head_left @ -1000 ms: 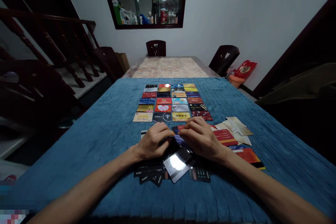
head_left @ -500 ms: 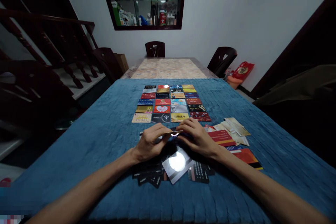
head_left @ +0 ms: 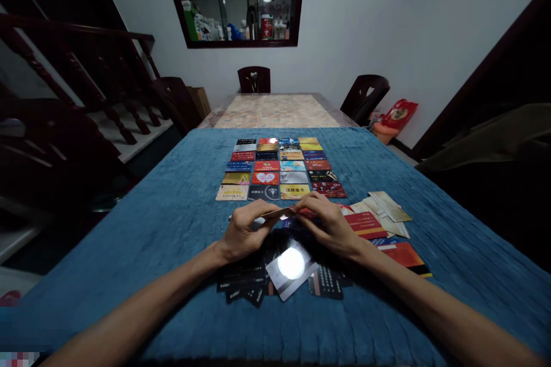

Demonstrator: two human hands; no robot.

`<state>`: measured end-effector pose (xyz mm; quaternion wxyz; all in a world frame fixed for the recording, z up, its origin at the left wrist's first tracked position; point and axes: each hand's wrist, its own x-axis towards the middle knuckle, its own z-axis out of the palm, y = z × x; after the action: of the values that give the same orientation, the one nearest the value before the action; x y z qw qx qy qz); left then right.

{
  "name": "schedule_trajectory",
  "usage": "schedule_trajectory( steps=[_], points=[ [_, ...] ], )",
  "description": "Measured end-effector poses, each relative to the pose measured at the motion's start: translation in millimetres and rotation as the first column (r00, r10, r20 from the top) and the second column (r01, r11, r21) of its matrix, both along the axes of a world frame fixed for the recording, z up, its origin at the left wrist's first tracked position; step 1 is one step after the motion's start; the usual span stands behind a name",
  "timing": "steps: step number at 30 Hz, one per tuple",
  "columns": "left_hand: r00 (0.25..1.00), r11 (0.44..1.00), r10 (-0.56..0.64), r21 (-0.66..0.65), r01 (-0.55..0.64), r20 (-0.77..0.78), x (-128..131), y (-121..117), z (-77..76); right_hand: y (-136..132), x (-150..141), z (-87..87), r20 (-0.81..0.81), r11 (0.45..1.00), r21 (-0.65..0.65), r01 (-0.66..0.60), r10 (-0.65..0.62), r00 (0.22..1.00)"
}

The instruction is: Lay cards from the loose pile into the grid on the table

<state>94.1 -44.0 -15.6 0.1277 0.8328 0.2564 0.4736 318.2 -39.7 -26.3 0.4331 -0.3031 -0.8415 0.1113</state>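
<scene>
Silver card (head_left: pixel 291 270) partly covers black cards (head_left: pixel 245 280) near the left hand (head_left: pixel 246 231).

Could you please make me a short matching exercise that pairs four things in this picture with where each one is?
1. white-heart card
2. card seen nearly edge-on
3. card with bright glare
4. red bag

A. lying over dark cards
B. off the table, at the right
C. held in the left hand
D. in the neat rows of cards

Pairs: 1-D, 2-C, 3-A, 4-B
</scene>
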Motion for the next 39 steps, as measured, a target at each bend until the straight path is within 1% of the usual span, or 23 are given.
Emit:
schedule_trajectory(
  steps=[2, 5, 7, 10, 14, 19, 23, 28, 36, 39],
  points=[
    [0.999, 0.999, 0.052, 0.004, -0.052, 0.003, -2, 0, -1.2, 1, 1, 0.0, -0.008, 0.999, 0.033, 0.015, -0.015, 1.0],
    [0.99, 0.991, 0.133, -0.012, -0.133, -0.046, -5, 0, -3.2, 1, 3, 0.9, 0.018, 0.996, 0.084, 0.041, -0.043, 0.999],
    [0.986, 0.989, 0.146, -0.018, -0.148, -0.083, -7, 1, -4.9, 2, 3, 2.1, 0.031, 0.992, 0.116, 0.059, -0.063, 0.998],
    [0.985, 0.991, 0.128, -0.01, -0.13, -0.119, -9, 3, -8.7, 1, 3, 3.0, 0.054, 0.987, 0.141, 0.082, -0.09, 0.994],
    [0.976, 0.994, 0.108, -0.006, -0.112, -0.191, -11, 7, -15.5, 3, 4, 1.9, 0.083, 0.988, 0.112, 0.109, -0.119, 0.989],
    [0.955, 0.99, 0.11, -0.051, -0.129, -0.276, -11, 10, -19.7, 5, 7, 0.0, 0.082, 0.989, 0.077, 0.126, -0.132, 0.988],
    [0.943, 0.99, 0.126, -0.015, -0.137, -0.309, -11, 9, -18.7, 6, 8, -2.4, 0.049, 0.99, 0.079, 0.116, -0.12, 0.992],
    [0.923, 0.994, 0.108, 0.051, -0.096, -0.369, -10, 8, -16.3, 8, 9, -5.3, -0.016, 0.991, 0.049, 0.121, -0.121, 0.993],
    [0.875, 0.986, 0.148, 0.132, -0.098, -0.46, -10, 10, -11.7, 5, 6, 0.8, -0.043, 0.991, -0.003, 0.136, -0.136, 0.99],
    [0.876, 0.989, 0.13, 0.12, -0.083, -0.465, -13, 12, -9.9, 4, 4, 1.8, -0.042, 0.991, -0.031, 0.126, -0.128, 0.991]
  ],
)
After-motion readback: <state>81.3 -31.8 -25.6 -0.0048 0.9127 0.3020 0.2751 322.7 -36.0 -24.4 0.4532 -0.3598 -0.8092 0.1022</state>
